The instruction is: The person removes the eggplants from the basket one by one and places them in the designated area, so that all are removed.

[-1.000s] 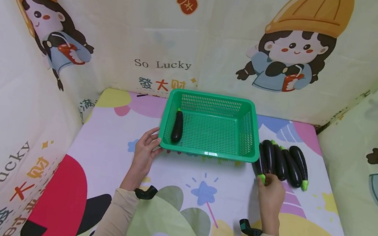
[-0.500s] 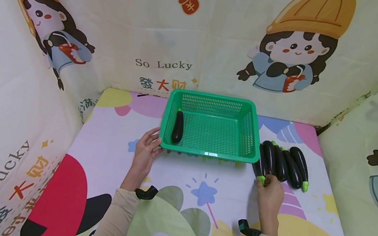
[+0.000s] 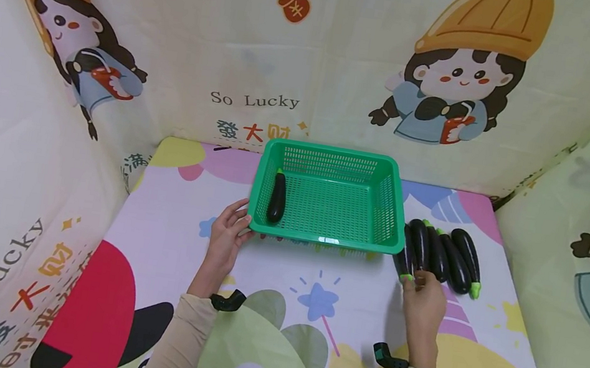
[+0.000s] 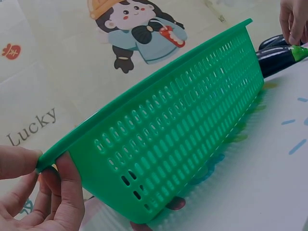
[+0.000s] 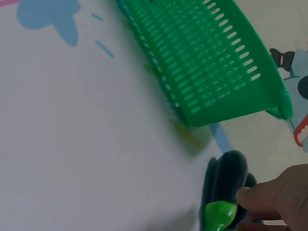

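Note:
A green plastic basket (image 3: 324, 238) with slotted walls stands at the table's back middle; one dark eggplant (image 3: 278, 197) lies inside at its left. My left hand (image 3: 228, 234) pinches the basket's front left corner rim, thumb on one side and fingers beneath, as the left wrist view shows. Several eggplants (image 3: 438, 254) lie side by side in a row right of the basket. At the near end of the row's left part, my right hand (image 3: 424, 306) pinches an eggplant, its fingertips beside the green cap (image 5: 220, 215) of the leftmost one. The hand hides the pinched end.
A printed cloth (image 3: 279, 295) covers the table. Patterned fabric walls (image 3: 344, 78) enclose it at the back and both sides. The basket's right wall (image 5: 231, 96) stands close to the leftmost eggplants. Each wrist wears a black camera mount (image 3: 227, 300).
Barely anything differs. My right hand shifts very slightly at the eggplants' near ends, and the leftmost eggplant's cap shows a little less; the left hand and basket keep their place.

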`<act>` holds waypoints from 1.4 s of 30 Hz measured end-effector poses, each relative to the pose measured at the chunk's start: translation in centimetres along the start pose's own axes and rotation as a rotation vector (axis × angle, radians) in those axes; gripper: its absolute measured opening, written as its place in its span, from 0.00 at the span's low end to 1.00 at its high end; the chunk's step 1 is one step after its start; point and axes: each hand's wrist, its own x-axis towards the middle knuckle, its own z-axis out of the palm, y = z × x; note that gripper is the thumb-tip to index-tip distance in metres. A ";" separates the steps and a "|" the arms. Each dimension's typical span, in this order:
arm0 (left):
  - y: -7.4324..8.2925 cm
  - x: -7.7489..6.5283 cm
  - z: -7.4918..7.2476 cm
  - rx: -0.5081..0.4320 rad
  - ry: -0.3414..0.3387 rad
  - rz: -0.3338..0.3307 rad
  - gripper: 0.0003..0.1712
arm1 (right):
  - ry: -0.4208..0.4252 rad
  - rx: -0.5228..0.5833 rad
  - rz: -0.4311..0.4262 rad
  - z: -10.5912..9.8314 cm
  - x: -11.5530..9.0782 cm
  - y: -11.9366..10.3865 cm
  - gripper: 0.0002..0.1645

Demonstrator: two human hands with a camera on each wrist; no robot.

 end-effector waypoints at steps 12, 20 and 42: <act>0.2 0.0 0.0 -0.005 0.004 -0.007 0.26 | 0.044 0.042 -0.034 -2.6 0.1 -3.0 0.23; 0.3 0.0 0.0 -0.006 0.009 -0.007 0.26 | 0.063 0.091 -0.051 -3.1 1.0 -5.3 0.24; 0.1 0.1 0.0 -0.005 0.002 -0.011 0.26 | -0.184 0.218 -0.168 1.1 3.9 -12.9 0.27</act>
